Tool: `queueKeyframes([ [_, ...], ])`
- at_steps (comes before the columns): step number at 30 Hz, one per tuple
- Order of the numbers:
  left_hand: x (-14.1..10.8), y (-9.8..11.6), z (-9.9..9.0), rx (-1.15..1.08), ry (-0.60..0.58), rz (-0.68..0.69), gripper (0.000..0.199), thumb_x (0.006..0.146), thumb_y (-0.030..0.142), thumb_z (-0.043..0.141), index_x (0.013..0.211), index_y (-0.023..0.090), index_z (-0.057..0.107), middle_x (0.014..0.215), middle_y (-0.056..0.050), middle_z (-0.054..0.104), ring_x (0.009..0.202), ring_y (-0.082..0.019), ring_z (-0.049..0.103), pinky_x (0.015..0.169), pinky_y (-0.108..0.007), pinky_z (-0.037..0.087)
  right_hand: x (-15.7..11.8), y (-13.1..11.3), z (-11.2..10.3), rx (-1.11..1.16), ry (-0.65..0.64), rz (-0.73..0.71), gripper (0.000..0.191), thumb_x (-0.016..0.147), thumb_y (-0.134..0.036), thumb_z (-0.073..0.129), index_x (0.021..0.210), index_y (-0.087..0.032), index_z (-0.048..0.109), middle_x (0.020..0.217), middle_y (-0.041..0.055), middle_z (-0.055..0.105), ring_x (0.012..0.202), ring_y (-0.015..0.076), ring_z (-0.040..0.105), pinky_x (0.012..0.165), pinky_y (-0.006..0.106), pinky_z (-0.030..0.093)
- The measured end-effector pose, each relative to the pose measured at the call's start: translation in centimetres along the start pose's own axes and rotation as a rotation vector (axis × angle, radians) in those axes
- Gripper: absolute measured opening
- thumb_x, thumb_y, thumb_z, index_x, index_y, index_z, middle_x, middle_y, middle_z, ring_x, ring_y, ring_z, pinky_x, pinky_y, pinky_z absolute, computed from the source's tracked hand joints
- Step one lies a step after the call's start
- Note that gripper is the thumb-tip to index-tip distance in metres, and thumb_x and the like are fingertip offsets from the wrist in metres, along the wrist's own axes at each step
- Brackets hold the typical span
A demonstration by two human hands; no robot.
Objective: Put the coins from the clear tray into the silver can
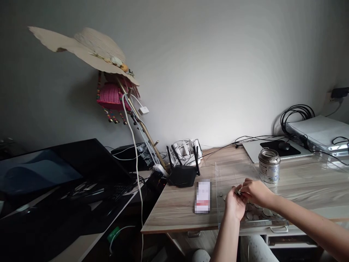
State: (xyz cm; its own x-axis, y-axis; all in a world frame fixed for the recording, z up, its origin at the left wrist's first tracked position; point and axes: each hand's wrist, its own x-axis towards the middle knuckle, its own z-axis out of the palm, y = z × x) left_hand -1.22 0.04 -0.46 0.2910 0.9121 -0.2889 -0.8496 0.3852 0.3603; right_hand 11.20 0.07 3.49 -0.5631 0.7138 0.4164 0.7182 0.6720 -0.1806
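Note:
My left hand (235, 204) is turned palm up and cupped around a few coins (239, 192). Over that palm, the fingers of my right hand (257, 192) are pinched together at the coins; their tips are partly hidden. Both hands are above a clear plastic tray (217, 178) on the wooden desk. Loose coins (249, 216) lie scattered in the tray, mostly below my right wrist. Just behind my right hand stands a round metal tin (269, 171) with a printed pattern and a slot in its lid.
A phone (203, 196) lies left of the tray, with a black router (183, 175) behind it. At the back right are a mouse (284, 146) on a dark pad and a silver case (321, 129). A straw hat (100, 51) hangs on a stand at left, beside a monitor (65, 167).

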Motion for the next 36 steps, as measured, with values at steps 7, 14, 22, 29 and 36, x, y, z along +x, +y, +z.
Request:
queueKeyframes([
  [7,-0.3,0.3,0.0,0.044,0.006,-0.053,0.023,0.079,0.023,0.047,0.093,0.006,0.056,0.100,-0.019,0.061,0.095,-0.023,0.061,0.077,-0.031,0.049,1.3,6.5,-7.7,-0.075,0.208,0.217,0.021,0.080,-0.029,0.046,0.085,-0.025,0.067,0.085,0.0023,0.067,0.075,0.0149,0.058,0.062,0.024,0.041],
  [14,-0.6,0.4,0.3,0.093,0.045,-0.044,0.032,0.079,0.024,0.047,0.106,0.006,0.050,0.113,-0.021,0.057,0.105,-0.025,0.056,0.081,-0.031,0.048,3.2,15.6,-11.0,-0.282,0.087,0.635,0.018,0.068,-0.030,0.054,0.073,-0.023,0.069,0.075,0.0042,0.067,0.069,0.0172,0.059,0.052,0.024,0.035],
  [22,-0.4,0.4,0.0,0.063,0.052,-0.029,0.035,0.081,0.029,0.045,0.108,0.006,0.049,0.115,-0.022,0.055,0.105,-0.025,0.056,0.082,-0.033,0.048,2.5,14.2,-9.8,-0.294,0.122,0.645,0.021,0.071,-0.033,0.051,0.079,-0.024,0.069,0.079,0.0046,0.067,0.074,0.0203,0.059,0.054,0.027,0.038],
  [29,-0.1,0.3,-0.2,0.020,-0.010,0.010,0.029,0.083,0.034,0.042,0.092,0.009,0.056,0.095,-0.016,0.062,0.088,-0.022,0.062,0.073,-0.032,0.048,0.8,2.9,-3.9,0.048,0.012,0.092,0.022,0.077,-0.030,0.050,0.092,-0.030,0.065,0.086,0.0027,0.066,0.079,0.0193,0.058,0.063,0.030,0.046],
  [36,-0.2,0.0,0.1,0.042,-0.044,0.029,0.026,0.083,0.032,0.043,0.081,0.011,0.057,0.078,-0.008,0.060,0.070,-0.015,0.059,0.062,-0.025,0.046,0.2,-0.6,-0.3,0.077,-0.072,-0.073,0.020,0.080,-0.024,0.046,0.073,-0.030,0.063,0.084,0.0034,0.065,0.081,0.0218,0.057,0.061,0.032,0.044],
])
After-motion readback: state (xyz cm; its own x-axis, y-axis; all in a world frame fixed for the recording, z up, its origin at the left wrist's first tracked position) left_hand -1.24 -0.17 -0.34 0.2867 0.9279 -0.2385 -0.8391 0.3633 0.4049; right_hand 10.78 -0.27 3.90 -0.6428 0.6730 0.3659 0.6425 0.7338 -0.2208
